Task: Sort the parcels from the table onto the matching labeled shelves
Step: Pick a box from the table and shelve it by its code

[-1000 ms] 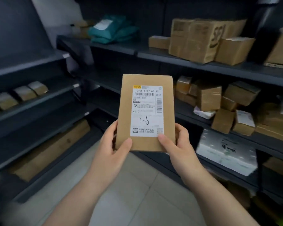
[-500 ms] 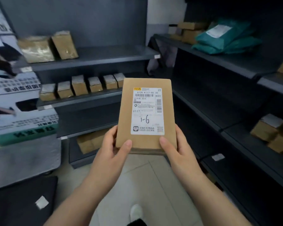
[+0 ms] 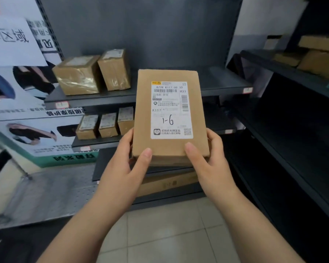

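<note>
A flat brown cardboard parcel (image 3: pixel 143 118) stands upright in front of me, its white label hand-marked "1-6". My left hand (image 3: pixel 129 164) grips its lower left edge with the thumb on the front face. My right hand (image 3: pixel 207 160) grips the lower right edge the same way. Behind the parcel is a dark metal shelf unit (image 3: pixel 222 88) with small labels on its shelf edges. Two taped brown boxes (image 3: pixel 91 73) sit on its upper shelf. A row of small boxes (image 3: pixel 104 124) sits on the shelf below.
A second dark shelf unit (image 3: pixel 292 73) runs along the right with brown boxes (image 3: pixel 319 56) on top. A long carton (image 3: pixel 169 184) lies on the lowest shelf ahead. Printed posters (image 3: pixel 32 114) and a perforated metal panel (image 3: pixel 46 194) stand at the left. Pale tiled floor (image 3: pixel 165 234) lies below.
The view has swung left from the right-hand shelves to the shelf unit ahead, which is now closer. Both hands keep the same hold on the parcel.
</note>
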The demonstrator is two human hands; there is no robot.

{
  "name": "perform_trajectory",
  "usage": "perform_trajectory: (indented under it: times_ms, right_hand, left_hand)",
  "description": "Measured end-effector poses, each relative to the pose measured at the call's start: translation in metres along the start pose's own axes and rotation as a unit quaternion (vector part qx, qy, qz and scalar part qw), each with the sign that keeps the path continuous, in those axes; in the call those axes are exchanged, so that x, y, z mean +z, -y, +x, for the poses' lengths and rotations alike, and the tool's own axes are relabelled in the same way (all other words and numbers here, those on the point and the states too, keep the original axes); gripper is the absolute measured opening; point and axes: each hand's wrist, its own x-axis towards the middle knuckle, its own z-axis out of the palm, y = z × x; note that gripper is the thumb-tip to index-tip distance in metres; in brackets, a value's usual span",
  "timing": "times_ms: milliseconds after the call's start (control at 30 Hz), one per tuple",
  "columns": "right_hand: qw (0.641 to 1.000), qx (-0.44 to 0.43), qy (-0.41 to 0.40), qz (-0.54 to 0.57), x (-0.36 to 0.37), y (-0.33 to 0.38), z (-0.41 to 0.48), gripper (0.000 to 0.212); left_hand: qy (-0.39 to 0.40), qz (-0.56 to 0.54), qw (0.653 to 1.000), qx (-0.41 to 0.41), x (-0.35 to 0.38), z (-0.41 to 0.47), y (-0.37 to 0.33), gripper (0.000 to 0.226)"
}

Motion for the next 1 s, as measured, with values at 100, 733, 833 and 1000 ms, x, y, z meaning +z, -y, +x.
perform_trajectory:
  times_ms: [100,733,833,1000]
  right_hand:
    - [1.000,-0.001,0.015,0.001,0.023,-0.011,0.037,0.065]
    - [0.997,-0.049,-0.051,-0.039,0.085,-0.027,0.249,0.064]
    - [0.998,-0.030,-0.037,-0.045,0.082,-0.034,0.281,0.063]
    - [0.995,0.028,0.014,-0.090,0.077,-0.042,0.330,0.076]
  left_hand:
    - [0.001,0.004,1.000,-0.006,-0.013,0.041,0.020,0.048]
    - [0.076,-0.011,0.996,0.053,-0.041,0.268,0.097,0.070]
    - [0.054,0.011,0.998,0.024,-0.031,0.291,0.102,0.070]
    - [0.035,0.012,0.998,-0.046,-0.013,0.322,0.102,0.069]
